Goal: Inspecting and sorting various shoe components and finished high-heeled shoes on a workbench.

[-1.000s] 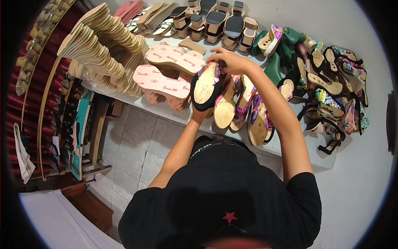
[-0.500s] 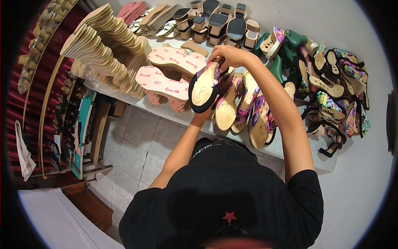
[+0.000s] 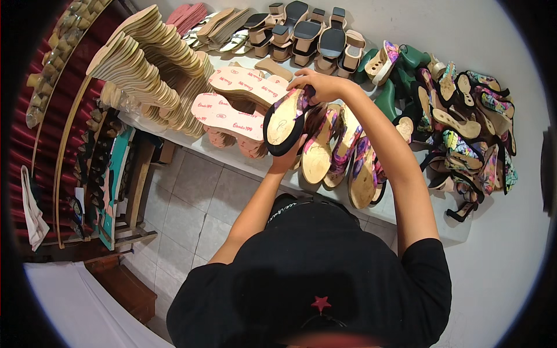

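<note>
Both hands hold one unfinished shoe, its tan, bare underside turned up, with a black edge round the toe and purple floral fabric farther up. My right hand grips its far end from above, fingers bent over the fabric. My left hand supports the toe end from beneath; most of its fingers are hidden behind the shoe. Just right of it lie more floral shoes, undersides up, in a row along the table's near edge. Pink-printed insoles are stacked just to the left.
Tall stacks of wavy tan soles stand on the white table at the left. Black-topped heels line the wall, with green shoe lasts beside them. A pile of floral shoes covers the right end. A wooden rack stands left.
The shoe stays in both hands and has tilted slightly, its toe end a little higher in the picture. My left hand has shifted slightly upward along its near end.
</note>
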The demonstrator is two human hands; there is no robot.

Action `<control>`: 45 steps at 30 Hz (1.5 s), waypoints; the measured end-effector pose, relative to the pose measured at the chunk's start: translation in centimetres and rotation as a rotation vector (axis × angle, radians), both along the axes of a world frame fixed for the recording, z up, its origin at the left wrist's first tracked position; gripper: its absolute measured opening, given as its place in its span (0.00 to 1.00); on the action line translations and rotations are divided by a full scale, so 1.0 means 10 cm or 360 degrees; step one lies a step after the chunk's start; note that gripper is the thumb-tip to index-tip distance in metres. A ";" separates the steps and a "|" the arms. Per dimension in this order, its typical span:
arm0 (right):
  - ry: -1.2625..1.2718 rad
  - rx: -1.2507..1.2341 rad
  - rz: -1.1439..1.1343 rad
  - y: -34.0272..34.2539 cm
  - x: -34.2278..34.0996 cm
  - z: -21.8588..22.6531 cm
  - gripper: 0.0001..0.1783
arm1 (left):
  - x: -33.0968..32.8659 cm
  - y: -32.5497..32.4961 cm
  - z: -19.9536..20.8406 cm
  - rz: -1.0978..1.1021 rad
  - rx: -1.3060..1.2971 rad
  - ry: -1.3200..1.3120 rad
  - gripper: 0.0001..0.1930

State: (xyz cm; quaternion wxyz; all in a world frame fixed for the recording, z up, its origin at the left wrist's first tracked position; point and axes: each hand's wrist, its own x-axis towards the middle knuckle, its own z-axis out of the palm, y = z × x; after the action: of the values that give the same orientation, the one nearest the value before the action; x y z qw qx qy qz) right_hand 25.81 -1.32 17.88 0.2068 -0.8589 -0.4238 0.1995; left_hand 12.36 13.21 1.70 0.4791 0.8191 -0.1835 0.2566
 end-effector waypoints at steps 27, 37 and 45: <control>-0.0343 0.0425 -0.0542 -0.47 -0.45 0.06 0.37 | -0.52 0.07 0.29 0.0062 -0.0175 0.0510 0.20; 0.0180 0.1161 -0.1459 -1.38 -1.47 -0.61 0.25 | -1.05 0.25 0.94 -0.0212 0.1054 0.1486 0.21; 0.0243 0.1433 -0.1771 -2.01 -2.03 -0.80 0.20 | -0.66 -0.51 1.33 -0.1331 0.0777 0.1325 0.20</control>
State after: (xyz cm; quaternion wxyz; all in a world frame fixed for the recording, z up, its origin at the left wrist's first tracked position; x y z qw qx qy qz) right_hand 5.50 -21.46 9.86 0.6410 -0.7627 0.0512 -0.0700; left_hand 5.78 8.10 15.05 0.3697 0.7948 -0.3394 -0.3411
